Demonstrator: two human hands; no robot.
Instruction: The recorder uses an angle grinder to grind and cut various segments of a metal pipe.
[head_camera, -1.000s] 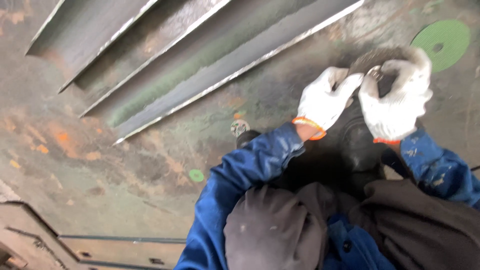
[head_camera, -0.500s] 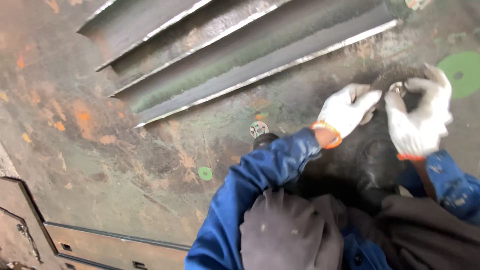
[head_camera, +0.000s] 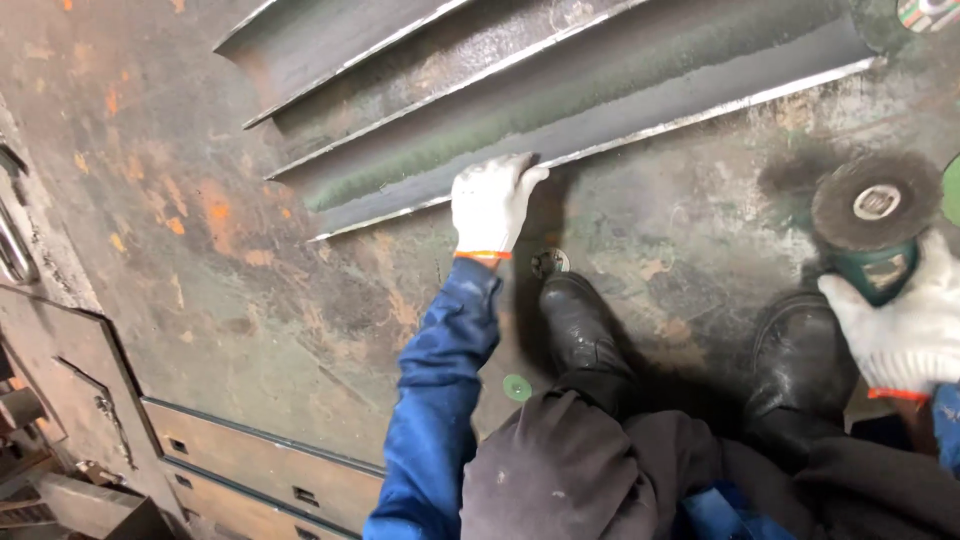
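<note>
Left hand lies flat, fingers together, on the long grey steel angle bar — right hand grips the green wire-wheel grinder, not yet touching the bar's dull, unbrushed face.

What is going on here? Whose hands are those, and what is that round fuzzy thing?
The camera sits on a person's head and looks down, so you see their own arms, knees and black boots. Both hands wear white gloves. The left hand rests on the edge of a long steel beam lying on a rusty metal floor. The right hand holds a green grinder. The round fuzzy thing is its wire brush wheel, facing up at the camera. A small green disc lies on the floor by the left boot, and a small round metal part lies by its toe.
</note>
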